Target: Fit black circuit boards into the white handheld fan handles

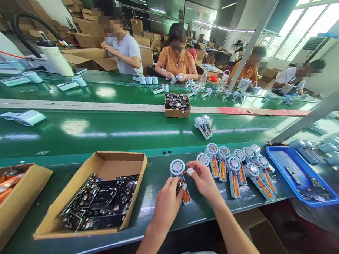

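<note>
A light-blue handheld fan housing (177, 166) with a round grille lies on the bench before me, its handle open and an orange part inside. My left hand (167, 199) is closed on a small black circuit board (179, 185) over that handle, partly hiding it. Just right of the round head, my right hand (201, 178) pinches a thin red wire (184, 172) between thumb and fingertips; a white cover sits on one fingertip. More open fan housings (234, 164) with orange parts and loose red wires lie close by on the right.
A cardboard box of black circuit boards (106, 233) stands left, beside another box with orange items (30, 206). Right is a blue tray (287, 152) holding several boards. Beyond runs a green conveyor belt (125, 143) carrying fan parts. Co-workers (178, 63) sit across it.
</note>
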### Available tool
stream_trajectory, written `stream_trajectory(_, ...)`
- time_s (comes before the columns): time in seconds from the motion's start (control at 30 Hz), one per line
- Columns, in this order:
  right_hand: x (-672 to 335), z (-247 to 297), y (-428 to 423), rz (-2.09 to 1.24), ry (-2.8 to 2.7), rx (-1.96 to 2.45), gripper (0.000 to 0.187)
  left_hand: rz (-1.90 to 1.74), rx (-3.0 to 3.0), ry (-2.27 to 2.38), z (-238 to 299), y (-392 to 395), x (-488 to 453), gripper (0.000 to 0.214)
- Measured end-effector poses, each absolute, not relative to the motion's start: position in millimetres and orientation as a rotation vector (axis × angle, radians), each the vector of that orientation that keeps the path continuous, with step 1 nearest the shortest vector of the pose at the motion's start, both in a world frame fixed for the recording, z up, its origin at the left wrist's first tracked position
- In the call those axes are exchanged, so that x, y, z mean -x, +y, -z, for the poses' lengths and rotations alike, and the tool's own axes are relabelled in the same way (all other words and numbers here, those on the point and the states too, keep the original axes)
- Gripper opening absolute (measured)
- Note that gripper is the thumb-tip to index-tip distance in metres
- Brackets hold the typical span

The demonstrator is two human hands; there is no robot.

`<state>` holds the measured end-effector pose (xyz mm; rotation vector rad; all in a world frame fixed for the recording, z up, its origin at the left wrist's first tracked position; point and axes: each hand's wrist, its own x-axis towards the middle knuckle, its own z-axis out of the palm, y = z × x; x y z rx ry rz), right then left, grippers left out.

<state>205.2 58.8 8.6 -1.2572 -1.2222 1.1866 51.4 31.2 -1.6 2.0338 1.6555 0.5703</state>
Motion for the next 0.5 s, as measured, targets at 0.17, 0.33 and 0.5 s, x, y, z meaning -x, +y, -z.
stream_trajectory(0.17,-200.0,-6.6,55.9,-1.202,-1.259,1.254,0.021,-0.271,-2.102,1.845,-11.3,23.8,-63.7,0.022)
stream_trajectory(0.33,-198.1,-13.6,63.7,-1.354,-1.187,1.13,0.021,-0.135,-2.14,1.912,-15.6,19.3,-66.4,0.034)
stream_trajectory(0.5,-201.9,-10.8,69.9,-1.377,-1.21,1.153,0.021,-0.237,-2.193,1.859,0.9,17.1,-48.8,0.033)
